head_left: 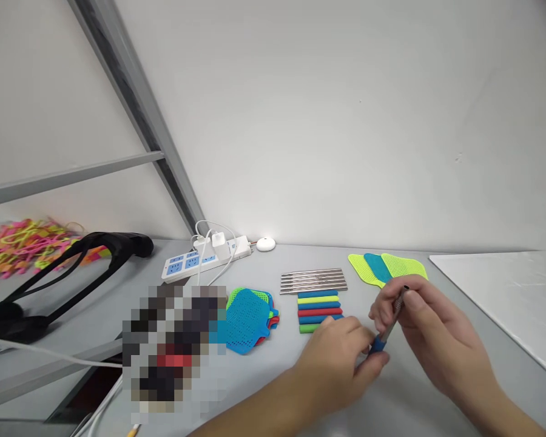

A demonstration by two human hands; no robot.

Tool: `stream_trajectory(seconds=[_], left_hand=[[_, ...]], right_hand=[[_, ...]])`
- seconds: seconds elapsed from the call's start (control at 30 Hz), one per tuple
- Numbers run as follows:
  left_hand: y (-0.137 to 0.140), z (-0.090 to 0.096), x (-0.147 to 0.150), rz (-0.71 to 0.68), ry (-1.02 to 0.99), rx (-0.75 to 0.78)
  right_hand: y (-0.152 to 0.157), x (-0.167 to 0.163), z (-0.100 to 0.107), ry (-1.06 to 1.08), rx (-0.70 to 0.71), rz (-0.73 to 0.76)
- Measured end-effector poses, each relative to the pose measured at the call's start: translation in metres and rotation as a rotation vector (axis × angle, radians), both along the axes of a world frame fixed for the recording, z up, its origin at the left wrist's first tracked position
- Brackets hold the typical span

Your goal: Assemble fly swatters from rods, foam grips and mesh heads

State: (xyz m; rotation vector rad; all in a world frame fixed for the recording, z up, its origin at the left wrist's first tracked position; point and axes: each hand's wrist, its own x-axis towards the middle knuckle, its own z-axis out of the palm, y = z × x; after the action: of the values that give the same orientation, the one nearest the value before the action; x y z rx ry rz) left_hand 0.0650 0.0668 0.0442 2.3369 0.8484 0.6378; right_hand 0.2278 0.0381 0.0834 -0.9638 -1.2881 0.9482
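Observation:
My left hand point(332, 367) is closed round a blue handle sleeve point(377, 345), mostly hidden by its fingers. Out of the sleeve, tilted up to the right, comes a thin metal tube point(391, 325), which my right hand point(446, 343) pinches near its open end. Beyond my left hand lies a row of coloured handle sleeves point(319, 312) in blue, yellow, red and green. Several metal rods point(313, 280) lie side by side just behind them. Yellow-green and blue fly swatter heads point(404, 267) rest behind my right hand.
A pile of mesh fly swatter heads point(246, 321) sits left of the sleeves, beside a pixelated patch. Behind are a power strip point(195, 261) with chargers and a white round object point(266, 244). A black strap-like frame point(113, 243) lies left; a white board point(495, 291) lies right.

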Motion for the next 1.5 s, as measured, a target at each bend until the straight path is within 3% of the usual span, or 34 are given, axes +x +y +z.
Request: stream_trajectory(seconds=[0.13,0.27,0.53,1.23,1.5], left_hand=[[0.001,0.004,0.001,-0.041,0.035,-0.079],[0.001,0.004,0.001,-0.053,0.063,-0.115],[0.004,0.008,-0.003,-0.115,0.168,-0.051],[0.007,0.007,-0.003,-0.170,0.143,-0.012],[0.004,0.008,-0.001,-0.149,0.194,0.067]], right_hand=[[-0.001,-0.010,0.016,0.145,-0.102,0.011],[-0.004,-0.018,0.021,0.238,-0.097,0.026],[-0.001,-0.034,0.009,0.268,-0.004,0.010],[-0.002,-0.034,-0.021,0.159,-0.066,0.001],[-0.009,-0.035,-0.029,0.226,0.065,-0.053]])
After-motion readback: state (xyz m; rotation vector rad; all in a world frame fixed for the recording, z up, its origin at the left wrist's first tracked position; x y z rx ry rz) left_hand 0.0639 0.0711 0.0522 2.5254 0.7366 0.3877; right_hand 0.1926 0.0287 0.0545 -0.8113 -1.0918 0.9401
